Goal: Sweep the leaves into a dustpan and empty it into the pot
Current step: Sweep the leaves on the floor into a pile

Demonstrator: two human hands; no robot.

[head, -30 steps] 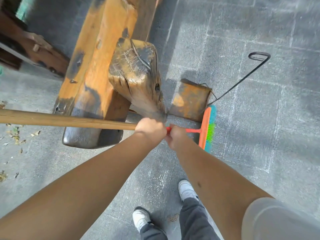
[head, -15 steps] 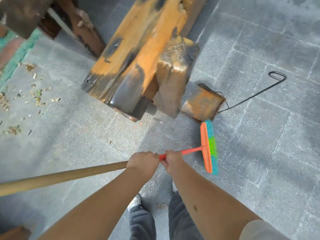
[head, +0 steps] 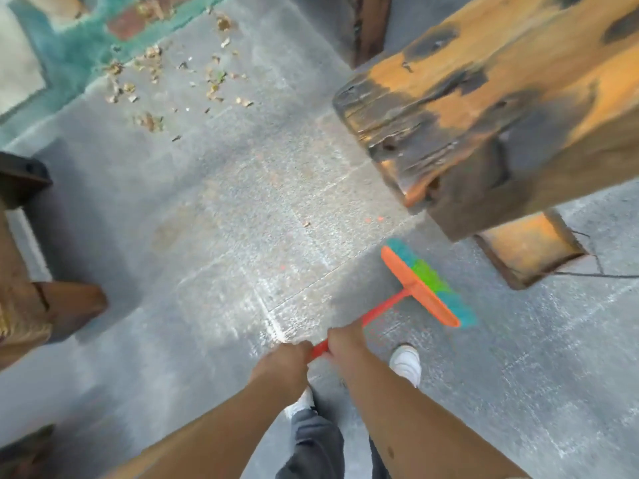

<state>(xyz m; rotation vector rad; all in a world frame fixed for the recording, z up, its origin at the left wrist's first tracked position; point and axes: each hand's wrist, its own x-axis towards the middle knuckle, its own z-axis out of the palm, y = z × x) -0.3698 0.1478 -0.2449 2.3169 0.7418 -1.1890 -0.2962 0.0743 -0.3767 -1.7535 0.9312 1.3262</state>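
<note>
The rusty dustpan [head: 529,248], at four o'clock under the wooden bench [head: 501,98], looks stiff and weighty, best lifted by its wire handle. The broom [head: 427,283] looks light; left hand [head: 283,363] and right hand [head: 345,344] clamp its shaft. Leaves [head: 166,81], dry and easily scattered, lie at eleven o'clock.

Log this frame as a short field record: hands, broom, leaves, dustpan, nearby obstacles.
left hand: gripping the broom handle, nearer the body
right hand: gripping the handle just ahead of the left
broom: orange head, blue and green bristles, near the dustpan
leaves: scattered on the paving far from the broom head, unswept
dustpan: on the ground, partly hidden under the wooden beam
pot: not in view
</note>
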